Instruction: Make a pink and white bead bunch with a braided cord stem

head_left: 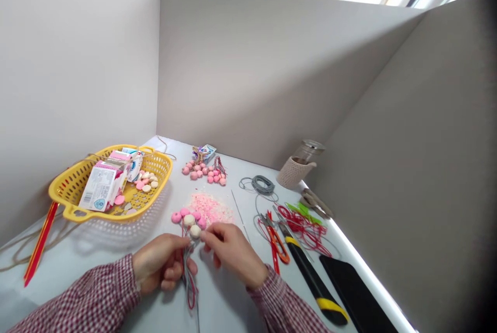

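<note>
- Booth of grey partition walls (264, 74) around a white table (229, 312); walls close off the back and right, so everything sits within reach of the person at the near edge.
- Yellow plastic basket (111, 183), left of frame, holds printed cartons (101, 185) and loose pink and cream discs (144, 183), kept together and off the work area.
- Red and yellow sticks (41, 242) lie at far left, just beside the basket.
- Right side of frame: black pad (355, 291), black-and-yellow utility knife (312, 281), orange-handled snips (277, 242), red wire (301, 227), grey cord coil (263, 185). Tools lie together, apart from the hands, with nothing in the way.
- Upper right of table: glass jar in a knitted sleeve (298, 164), tipped on its side and near the wall.
- Back centre: cluster of pink balls on red stems (204, 172), set beyond the hands.
- Pink crumbs (209, 207) lie just behind the held bunch.
- Centre bottom: left hand (161, 263) curls closed around thin wrapped stems (189, 276), seemingly to keep them gathered.
- Right hand (231, 255) sits almost closed, fingertips (205, 237) against a cream ball (195, 231) in the bunch of pink and cream balls (188, 219). Firmness of that hold: cannot tell.
</note>
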Available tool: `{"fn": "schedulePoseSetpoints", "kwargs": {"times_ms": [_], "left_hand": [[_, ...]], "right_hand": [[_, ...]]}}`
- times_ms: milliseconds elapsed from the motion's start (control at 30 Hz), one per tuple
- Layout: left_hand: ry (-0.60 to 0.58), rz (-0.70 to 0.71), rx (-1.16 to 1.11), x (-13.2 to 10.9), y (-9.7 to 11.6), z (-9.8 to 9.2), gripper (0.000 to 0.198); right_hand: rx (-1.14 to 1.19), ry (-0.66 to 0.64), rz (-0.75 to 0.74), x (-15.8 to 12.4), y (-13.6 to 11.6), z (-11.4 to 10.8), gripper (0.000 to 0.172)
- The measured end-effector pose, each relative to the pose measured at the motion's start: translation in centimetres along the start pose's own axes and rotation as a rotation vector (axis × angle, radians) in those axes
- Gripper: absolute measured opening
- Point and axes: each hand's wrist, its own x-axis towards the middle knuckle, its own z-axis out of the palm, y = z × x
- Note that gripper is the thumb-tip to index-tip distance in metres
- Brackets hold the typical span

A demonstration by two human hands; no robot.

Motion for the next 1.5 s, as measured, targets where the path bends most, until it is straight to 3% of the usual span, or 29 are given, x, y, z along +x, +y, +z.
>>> {"fn": "schedulePoseSetpoints", "kwargs": {"times_ms": [67,233,400,600,667,767,867,1100,1367,1500], "left_hand": [[-0.044,-0.042,-0.015,-0.3,-0.2,-0.5,0.033],[-0.079,-0.074,-0.064,-1.2,-0.8,-1.3,0.033],[-0.152,-0.013,-0.117,-1.5,-0.7,-1.1,0.027],[-0.119,0.022,-0.080,-1.4,-0.7,-0.8,0.022],[-0.104,0.023,-0.004,-1.6,-0.7,-0.8,0.023],[-0.072,0.035,0.189,-1.9,-0.5,-1.1,0.033],[0.000,0.030,0.274,-1.9,-0.2,-1.6,0.039],[0.072,0.113,0.272,-0.8,-0.1,-1.5,0.038],[0.052,0.071,0.249,0.1,0.3,0.1,0.029],[0.096,0.048,0.340,0.8,0.4,0.1,0.030]], "right_hand": [[0.213,-0.093,0.091,-1.7,0.5,0.8,0.024],[0.474,-0.260,0.156,-4.5,0.3,3.0,0.016],[0.692,-0.495,0.167,-5.3,-0.1,4.6,0.033],[0.706,-0.752,0.095,-6.9,-0.7,2.7,0.030],[0.532,-0.700,0.125,-7.2,-0.8,1.5,0.022],[0.181,-0.370,0.205,-6.7,-0.6,0.5,0.017],[0.132,-0.149,0.225,-5.1,0.2,0.9,0.020],[0.258,-0.067,0.234,-1.7,1.1,2.8,0.025],[0.401,-0.096,0.359,-1.3,0.4,2.6,0.020],[0.219,-0.050,0.320,-1.5,0.3,2.2,0.022]]}}
